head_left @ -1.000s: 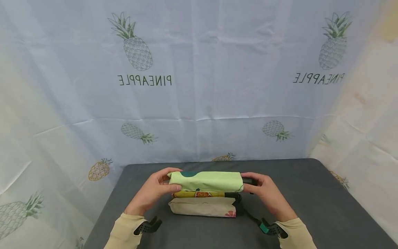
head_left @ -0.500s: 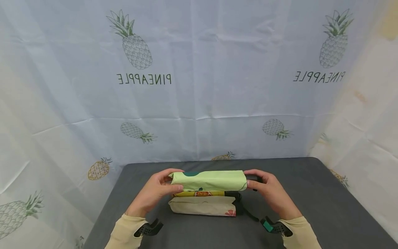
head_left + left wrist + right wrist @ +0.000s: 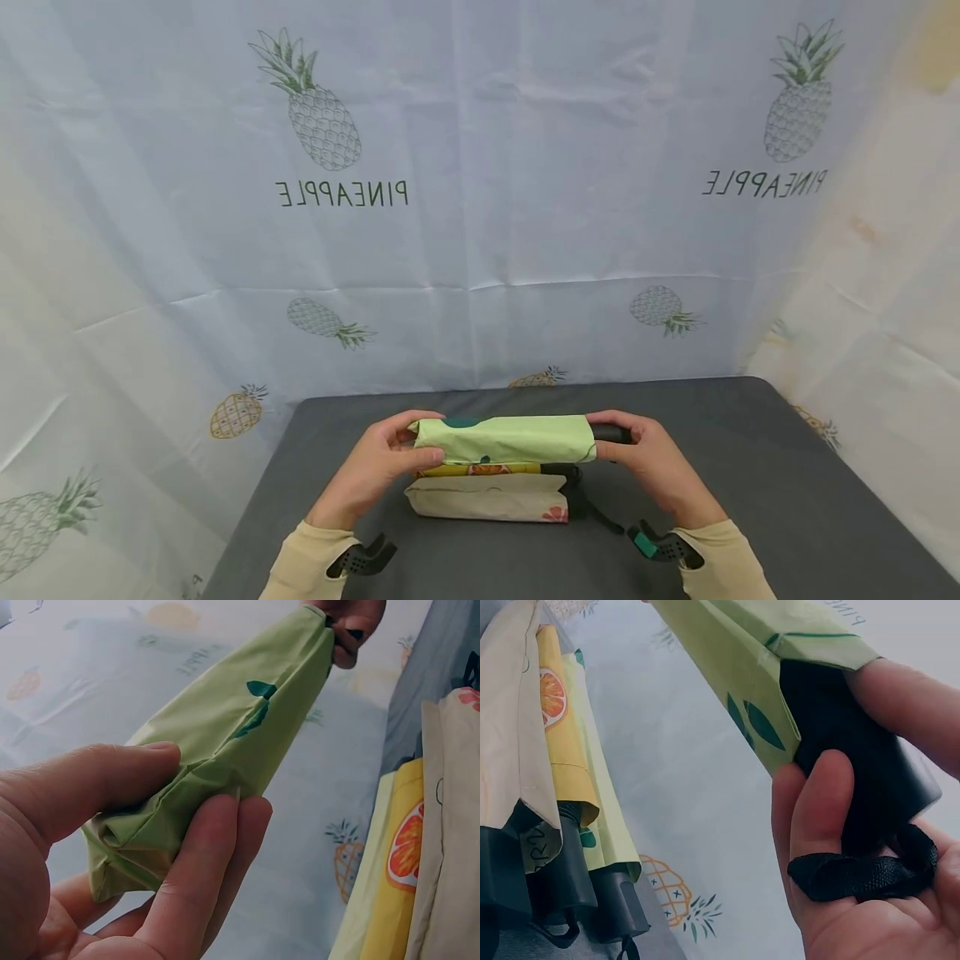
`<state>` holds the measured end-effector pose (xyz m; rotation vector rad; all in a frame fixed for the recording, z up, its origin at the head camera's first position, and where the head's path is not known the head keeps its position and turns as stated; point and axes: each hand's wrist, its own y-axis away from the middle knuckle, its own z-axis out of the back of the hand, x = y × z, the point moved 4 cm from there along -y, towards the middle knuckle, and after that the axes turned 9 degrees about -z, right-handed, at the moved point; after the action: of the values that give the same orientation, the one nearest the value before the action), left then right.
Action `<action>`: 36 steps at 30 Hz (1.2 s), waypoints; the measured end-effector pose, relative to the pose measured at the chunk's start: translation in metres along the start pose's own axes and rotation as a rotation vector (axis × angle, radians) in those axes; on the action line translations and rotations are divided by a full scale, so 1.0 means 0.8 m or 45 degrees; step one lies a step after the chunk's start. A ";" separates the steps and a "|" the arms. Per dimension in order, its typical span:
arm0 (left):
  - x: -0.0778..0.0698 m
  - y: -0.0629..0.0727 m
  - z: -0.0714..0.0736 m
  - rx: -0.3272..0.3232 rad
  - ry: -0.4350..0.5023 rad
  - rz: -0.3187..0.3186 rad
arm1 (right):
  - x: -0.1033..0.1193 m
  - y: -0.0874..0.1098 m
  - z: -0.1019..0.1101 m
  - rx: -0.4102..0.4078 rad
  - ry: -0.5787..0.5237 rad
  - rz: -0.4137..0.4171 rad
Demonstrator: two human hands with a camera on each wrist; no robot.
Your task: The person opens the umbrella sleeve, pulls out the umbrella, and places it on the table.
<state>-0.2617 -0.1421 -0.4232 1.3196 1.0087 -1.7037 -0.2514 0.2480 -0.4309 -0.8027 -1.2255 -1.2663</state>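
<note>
A folded umbrella in a light green sleeve [image 3: 510, 439] with dark green leaf marks is held up level between both hands, above the table. My left hand [image 3: 372, 462] grips its sleeve-covered left end, thumb on one side and fingers on the other. At the other end, my right hand [image 3: 651, 460] holds the black handle [image 3: 877, 757] and sleeve edge, with the black wrist strap [image 3: 862, 874] lying across the fingers. Below lie a yellow umbrella [image 3: 401, 847] with an orange-slice print and a beige umbrella [image 3: 487, 497]. A second light green umbrella [image 3: 600, 780] lies beside the yellow one, hidden in the head view.
The dark grey table [image 3: 487, 567] carries the row of umbrellas, black handles to the right. A strap [image 3: 606, 521] trails from the beige one. A white curtain [image 3: 480, 233] with pineapple prints hangs behind and at the sides.
The held green umbrella and both hands have shifted slightly to the right over the last second. The umbrellas on the table have stayed put.
</note>
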 end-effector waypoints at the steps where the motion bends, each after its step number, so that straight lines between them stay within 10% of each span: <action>1: -0.001 0.000 0.000 -0.001 0.006 -0.004 | 0.000 -0.001 0.000 -0.005 0.006 -0.006; 36: 0.000 0.001 -0.008 0.017 0.085 0.013 | -0.008 0.003 0.020 0.156 -0.362 0.008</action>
<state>-0.2583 -0.1368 -0.4240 1.3958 1.0278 -1.6710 -0.2520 0.2651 -0.4335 -0.9179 -1.5112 -1.0852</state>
